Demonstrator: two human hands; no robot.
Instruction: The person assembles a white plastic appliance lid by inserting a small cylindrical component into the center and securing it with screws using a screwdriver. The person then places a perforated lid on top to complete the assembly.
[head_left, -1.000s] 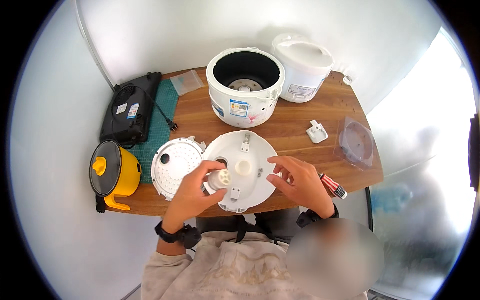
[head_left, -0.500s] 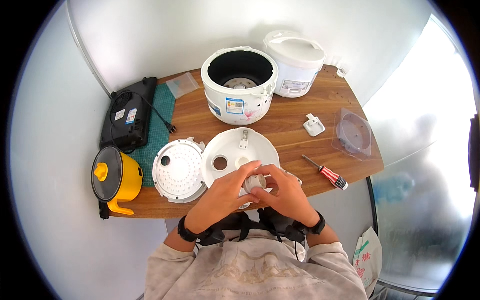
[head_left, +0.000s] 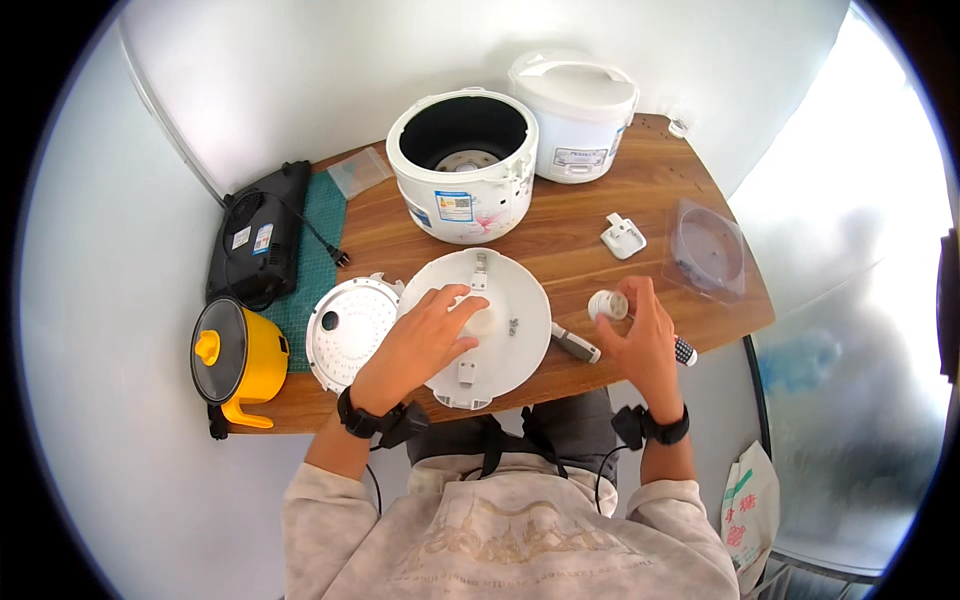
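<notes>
My right hand (head_left: 645, 335) holds a small white round cup-like part (head_left: 607, 305) between thumb and fingers, low over the table's right side. Over the white dish-shaped lid cover (head_left: 525, 285) is my left hand (head_left: 430, 335), its fingers apart and empty. Those fingertips are close to a pale round piece (head_left: 480, 321) in the middle of the cover; whether they touch it I cannot tell. A small dark metal bit (head_left: 514, 326) lies inside the cover. Beneath my right hand, a striped screwdriver is mostly hidden, its checked handle end (head_left: 685, 351) showing.
A grey-handled tool (head_left: 575, 343) lies beside the cover. Left stand a perforated metal disc (head_left: 350, 325), a yellow pot (head_left: 262, 350) and a black appliance (head_left: 255, 245) on a green mat (head_left: 322, 215). Behind are an open rice cooker (head_left: 465, 205), a closed one (head_left: 575, 140) and a white bracket (head_left: 623, 237).
My hands have parted. The right moved right with the cup-like part; the left let go of it and moved left over the cover. The cover has shifted, and the grey-handled tool now shows.
</notes>
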